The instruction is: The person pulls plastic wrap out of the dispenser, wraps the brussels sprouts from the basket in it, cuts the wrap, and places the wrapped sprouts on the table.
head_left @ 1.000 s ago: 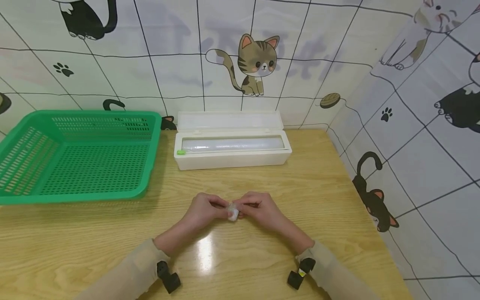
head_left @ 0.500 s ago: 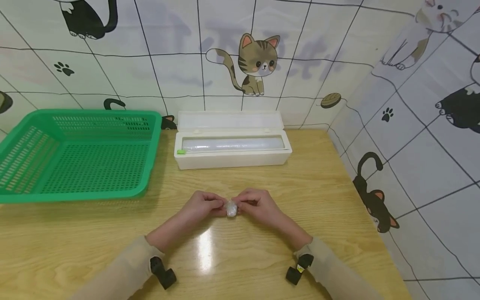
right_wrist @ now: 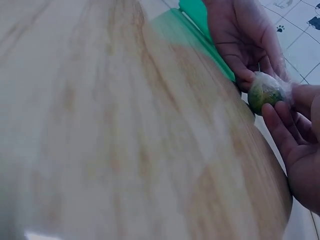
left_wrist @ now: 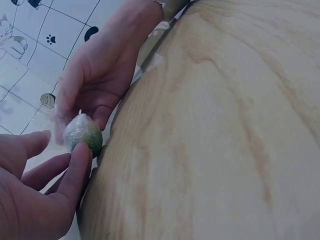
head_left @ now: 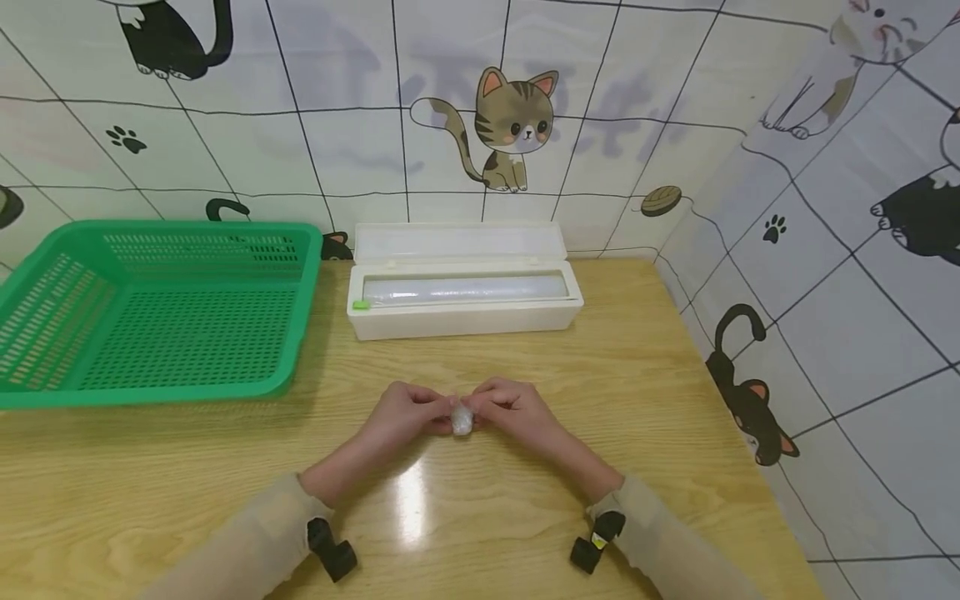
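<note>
A small round green thing wrapped in clear plastic film (head_left: pixel 462 419) is between my two hands, low over the table. In the wrist views the wrapped green thing (left_wrist: pixel 84 134) has a whitish upper part where the film bunches, and thin film sticks out beside it. From the left, my left hand (head_left: pixel 405 414) holds it by thumb and fingertips. My right hand (head_left: pixel 519 414) pinches the film and its other side. In the right wrist view, fingertips of the right hand (right_wrist: pixel 299 135) touch the green underside of the wrapped thing (right_wrist: pixel 265 95).
A white box (head_left: pixel 465 321) with its lid up stands at the back, holding a roll of plastic film (head_left: pixel 465 289) and a green slider (head_left: pixel 361 305). The green basket (head_left: pixel 292 333) is at the left. Behind the wooden table (head_left: pixel 600 375) rises a cat-patterned wall covering (head_left: pixel 330 150).
The wrapped thing has shifted slightly left and shows more between the hands than a second ago. Since half a second ago, the fingertips have come closer together over its top.
</note>
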A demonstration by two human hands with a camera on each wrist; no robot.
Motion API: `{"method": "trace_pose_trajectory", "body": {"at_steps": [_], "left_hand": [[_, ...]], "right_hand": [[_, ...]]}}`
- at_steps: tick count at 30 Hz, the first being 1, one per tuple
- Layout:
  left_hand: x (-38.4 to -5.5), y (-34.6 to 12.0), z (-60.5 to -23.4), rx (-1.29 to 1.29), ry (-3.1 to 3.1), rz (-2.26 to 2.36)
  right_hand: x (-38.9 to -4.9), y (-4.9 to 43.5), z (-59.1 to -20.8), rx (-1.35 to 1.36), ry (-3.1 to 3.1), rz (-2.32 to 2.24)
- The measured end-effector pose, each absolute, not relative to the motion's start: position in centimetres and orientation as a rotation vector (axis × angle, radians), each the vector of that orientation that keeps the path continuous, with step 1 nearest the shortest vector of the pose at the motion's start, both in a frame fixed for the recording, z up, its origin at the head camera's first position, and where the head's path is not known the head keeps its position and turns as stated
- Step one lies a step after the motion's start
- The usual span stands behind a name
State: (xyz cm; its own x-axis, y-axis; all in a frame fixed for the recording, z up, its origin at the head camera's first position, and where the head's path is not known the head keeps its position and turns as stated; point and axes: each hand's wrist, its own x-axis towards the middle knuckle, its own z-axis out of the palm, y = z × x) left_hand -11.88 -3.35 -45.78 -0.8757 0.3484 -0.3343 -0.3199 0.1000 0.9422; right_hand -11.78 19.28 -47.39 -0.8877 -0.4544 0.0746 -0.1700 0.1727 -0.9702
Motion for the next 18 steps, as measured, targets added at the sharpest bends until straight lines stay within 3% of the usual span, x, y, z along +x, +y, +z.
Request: {"method": "trace_pose_trajectory", "body": {"at_steps": [18], "left_hand": [[-10.3,-2.6,-45.9,0.283,2.301,1.801]], "right_hand": [[-11.7,18.9,-47.4,-0.560,2.327,-1.723]]}}
